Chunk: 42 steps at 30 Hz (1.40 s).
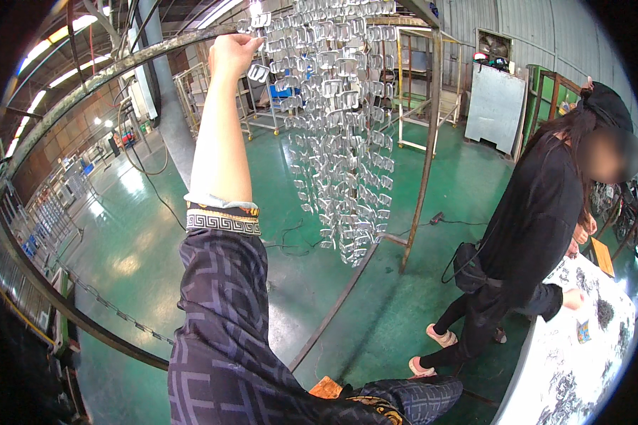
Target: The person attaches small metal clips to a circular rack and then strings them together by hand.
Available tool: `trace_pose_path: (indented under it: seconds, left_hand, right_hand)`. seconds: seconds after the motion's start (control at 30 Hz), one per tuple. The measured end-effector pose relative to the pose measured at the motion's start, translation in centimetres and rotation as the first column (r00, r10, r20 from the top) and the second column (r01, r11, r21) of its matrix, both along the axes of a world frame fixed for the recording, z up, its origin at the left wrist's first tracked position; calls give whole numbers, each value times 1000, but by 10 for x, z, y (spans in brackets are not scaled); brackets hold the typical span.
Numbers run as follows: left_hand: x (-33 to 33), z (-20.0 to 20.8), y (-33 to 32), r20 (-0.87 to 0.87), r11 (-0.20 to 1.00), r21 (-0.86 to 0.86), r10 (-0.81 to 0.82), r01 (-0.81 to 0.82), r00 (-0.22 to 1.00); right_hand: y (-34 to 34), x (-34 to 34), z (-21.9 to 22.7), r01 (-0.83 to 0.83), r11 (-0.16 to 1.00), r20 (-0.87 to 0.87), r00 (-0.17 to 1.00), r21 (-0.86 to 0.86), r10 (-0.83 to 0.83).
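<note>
My left hand [234, 54] is raised at the upper left of centre, its thumb and fingers closed in a pinch. It is beside the curved metal bar of a frame [149, 53] and the left edge of a hanging cluster of small silver buckle-like metal pieces [340, 134]. One such metal piece [259, 72] hangs just below the fingertips. What the fingers pinch is too small to tell. The cluster hangs in long dense strands, tapering toward the bottom. My right hand is out of view; dark patterned cloth [418, 397] of my clothing shows at the lower edge.
At right, a person in black [524, 205] bends over a white-covered table [546, 368] with dark small pieces on it. A rusty post [425, 163] and a floor-level bar [333, 308] stand around the cluster. Cables [290, 241] lie on the green floor; wheeled racks [418, 92] stand behind.
</note>
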<state>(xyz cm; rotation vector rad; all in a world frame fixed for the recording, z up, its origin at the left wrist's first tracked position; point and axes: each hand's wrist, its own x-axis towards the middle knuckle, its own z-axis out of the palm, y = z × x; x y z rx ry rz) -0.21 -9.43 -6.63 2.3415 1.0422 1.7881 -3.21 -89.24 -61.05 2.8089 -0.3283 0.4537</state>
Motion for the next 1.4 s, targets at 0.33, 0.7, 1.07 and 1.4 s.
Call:
trace_pose_path:
  seconds: [0.33,0.7,1.07,1.4]
  left_hand:
    - [27,33,34,94,974,199,-130,109,987]
    - [38,51,50,54,959,123,-264,256,963]
    - [31,65,47,206,961,41,-276,274,939]
    - [38,54,47,-60,995,101,-8,14,998]
  right_hand:
    - [21,0,27,162,981,-227,957,-111,-184]
    - [26,-5,31,119,968,-117,982,-222,-147]
    - [18,-4,19,97,995,-122,988,1,-96]
    - [26,-2,35,110,994,-138,985,20,-106]
